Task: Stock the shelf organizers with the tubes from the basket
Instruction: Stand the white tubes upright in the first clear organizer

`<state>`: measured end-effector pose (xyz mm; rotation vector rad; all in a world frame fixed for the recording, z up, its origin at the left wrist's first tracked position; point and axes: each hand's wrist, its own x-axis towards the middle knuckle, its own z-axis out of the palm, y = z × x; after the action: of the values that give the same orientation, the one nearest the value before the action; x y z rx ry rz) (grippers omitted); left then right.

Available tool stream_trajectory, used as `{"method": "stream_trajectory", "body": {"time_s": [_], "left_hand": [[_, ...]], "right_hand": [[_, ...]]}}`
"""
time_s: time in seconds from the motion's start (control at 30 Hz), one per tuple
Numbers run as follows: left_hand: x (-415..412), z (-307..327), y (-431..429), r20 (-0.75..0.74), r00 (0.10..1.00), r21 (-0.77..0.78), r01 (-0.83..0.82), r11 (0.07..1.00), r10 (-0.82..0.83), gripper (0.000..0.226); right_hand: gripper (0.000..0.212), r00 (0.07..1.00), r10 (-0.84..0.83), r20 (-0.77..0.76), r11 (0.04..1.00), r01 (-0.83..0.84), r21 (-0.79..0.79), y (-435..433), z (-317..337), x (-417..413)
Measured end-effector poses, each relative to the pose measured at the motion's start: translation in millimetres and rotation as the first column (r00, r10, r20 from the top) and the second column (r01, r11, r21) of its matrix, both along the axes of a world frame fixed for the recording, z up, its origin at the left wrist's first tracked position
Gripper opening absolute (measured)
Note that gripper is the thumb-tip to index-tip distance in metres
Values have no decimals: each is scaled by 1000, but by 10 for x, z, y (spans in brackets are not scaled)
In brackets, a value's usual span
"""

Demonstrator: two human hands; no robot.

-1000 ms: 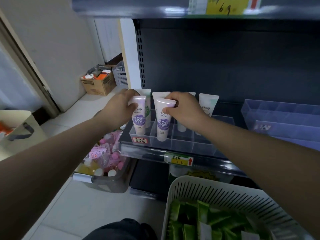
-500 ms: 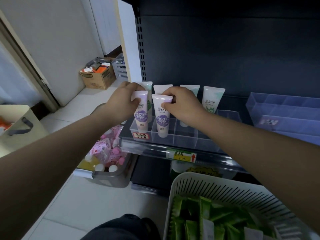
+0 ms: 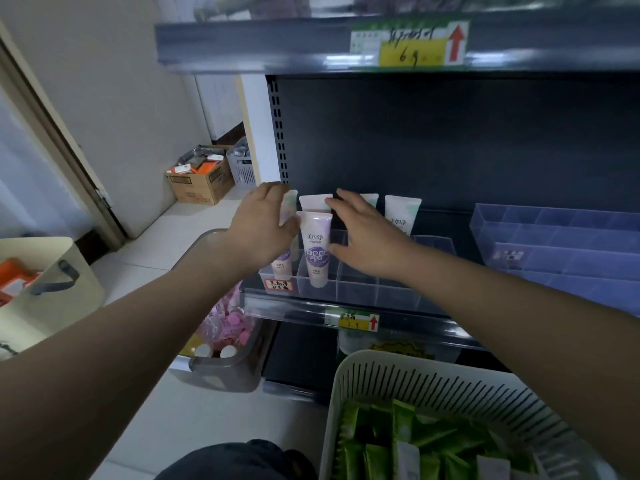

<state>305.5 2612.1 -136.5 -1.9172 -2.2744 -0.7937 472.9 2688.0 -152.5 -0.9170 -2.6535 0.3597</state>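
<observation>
Head view, near to far: white slotted plastic basket at lower right, holding flat green tubes in a loose heap. Pale tiled floor runs left of it; a grey plastic bin of pink-capped items sits on the floor against the shelving, and a cream handled tote stands at far left. Dark metal shelf edge carries a yellow-green price tag. On that shelf sits a clear compartmented organizer. A lilac-and-white tube stands cap-down in a front compartment; a second lilac tube stands in the corner compartment to its left, mostly hidden. Left hand is slack, fingers straight, gripping nothing, thumb just beside the lilac-and-white tube; contact cannot be told. Right hand is spread wide, gripping nothing, thumb near that tube's right edge. Behind, a white-and-green tube stands in the back row. A blue translucent organizer sits to the right. Farther off, a cardboard box rests by the wall.
</observation>
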Motion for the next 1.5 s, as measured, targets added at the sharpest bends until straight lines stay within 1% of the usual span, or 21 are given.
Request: {"method": "stream_trajectory", "body": {"time_s": [0.1,0.2,0.33,0.4,0.57,0.7,0.83,1.0,1.1,1.27,1.33,1.4,1.5], "left_hand": [[173,-25,-29,-53,998,3,-28,1000,28,59],[359,-104,-52,-133,989,-45,-70,997,63,66],[628,-187,-133,-210,977,-28,-47,998,40,70],[778,-202,-191,-249,968,-20,-47,999,40,71],[1176,-290,-346,-267,964,-51,-32,998,17,74],[1468,-424,-442,-226,974,-81,18,997,-36,75],[1741,-624,-528,-224,971,-123,62,990,-88,76],[2023,-911,-628,-223,962,-190,117,975,-159,74],[2171,-1084,-664,-195,961,-273,140,952,-198,75],[2404,-1375,-703,-109,951,-370,232,900,-289,79],[2492,-1499,-707,-60,940,-411,283,866,-336,79],[2570,-1626,-692,12,928,-448,337,828,-372,78],[2672,-1819,-654,153,913,-550,397,735,-379,75]], "right_hand": [[78,998,9,69,997,-14,71,-85,38,155],[83,991,-12,135,997,1,82,-159,51,335],[86,975,-48,215,992,21,123,-245,39,602],[87,970,-61,235,993,35,116,-294,18,750],[90,965,-85,248,994,65,88,-431,-72,1154],[93,961,-118,251,992,103,75,-535,-210,1502],[94,956,-159,245,987,147,69,-664,-408,1820],[94,953,-169,252,984,179,-16,-828,-675,2155],[94,939,-181,292,976,207,-62,-904,-862,2323],[97,915,-180,361,958,246,-147,-953,-1182,2533],[94,913,-171,371,939,265,-221,-946,-1299,2603],[81,909,-167,383,911,291,-293,-928,-1420,2663],[50,875,-169,454,860,356,-365,-873,-1607,2757]]}}
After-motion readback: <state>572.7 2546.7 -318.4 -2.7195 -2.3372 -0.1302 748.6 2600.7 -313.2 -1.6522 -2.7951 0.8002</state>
